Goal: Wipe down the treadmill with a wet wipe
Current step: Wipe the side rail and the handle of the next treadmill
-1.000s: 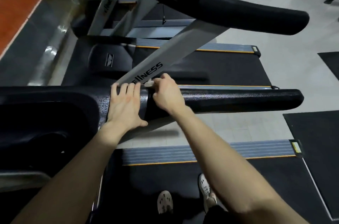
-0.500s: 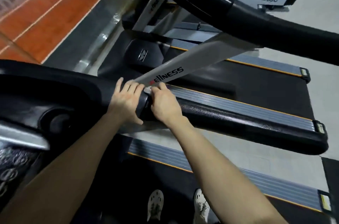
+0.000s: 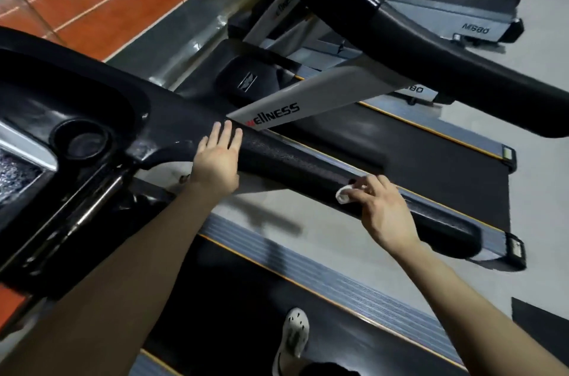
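Observation:
The treadmill's black foam handrail [image 3: 295, 166] runs from the console down to the right. My left hand [image 3: 219, 160] lies flat on the rail near the console, fingers straight. Farther down the rail, my right hand [image 3: 380, 209] pinches a small white wet wipe [image 3: 343, 193] and holds it against the rail's near side. Most of the wipe is hidden under my fingers. The rail's rounded end [image 3: 462, 240] is a hand's length beyond my right hand.
The console has a round cup holder [image 3: 80, 141] at the left. A neighbouring treadmill's handrail [image 3: 400, 36] and grey upright [image 3: 308, 104] cross above. The black belt [image 3: 234, 298] lies below, with my white shoe [image 3: 294, 335] on it. Grey floor lies between the machines.
My right hand has slid the wipe down the handrail to the right, away from my left hand. The left hand stayed near the console. The view tilted and turned left.

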Action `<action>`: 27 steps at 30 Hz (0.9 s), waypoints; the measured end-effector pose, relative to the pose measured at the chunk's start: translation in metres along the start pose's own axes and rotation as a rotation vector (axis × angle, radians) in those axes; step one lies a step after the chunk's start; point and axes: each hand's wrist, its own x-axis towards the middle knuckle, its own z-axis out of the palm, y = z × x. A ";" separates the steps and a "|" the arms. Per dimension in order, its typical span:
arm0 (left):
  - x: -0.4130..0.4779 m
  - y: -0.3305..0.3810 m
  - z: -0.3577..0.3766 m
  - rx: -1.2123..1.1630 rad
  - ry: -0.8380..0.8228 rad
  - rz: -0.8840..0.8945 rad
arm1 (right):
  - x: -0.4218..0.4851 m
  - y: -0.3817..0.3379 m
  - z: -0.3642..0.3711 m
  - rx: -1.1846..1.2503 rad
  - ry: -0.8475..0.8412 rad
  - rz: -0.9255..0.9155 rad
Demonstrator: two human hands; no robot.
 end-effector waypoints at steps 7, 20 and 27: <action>-0.077 0.098 -0.008 -0.186 -0.100 0.069 | -0.111 0.094 -0.052 -0.033 -0.088 0.212; -0.123 0.299 -0.017 -0.474 0.000 -0.075 | -0.187 0.163 -0.129 -0.016 -0.122 0.253; -0.080 0.339 -0.032 -0.719 0.013 -0.465 | -0.180 0.196 -0.112 0.102 -0.122 0.229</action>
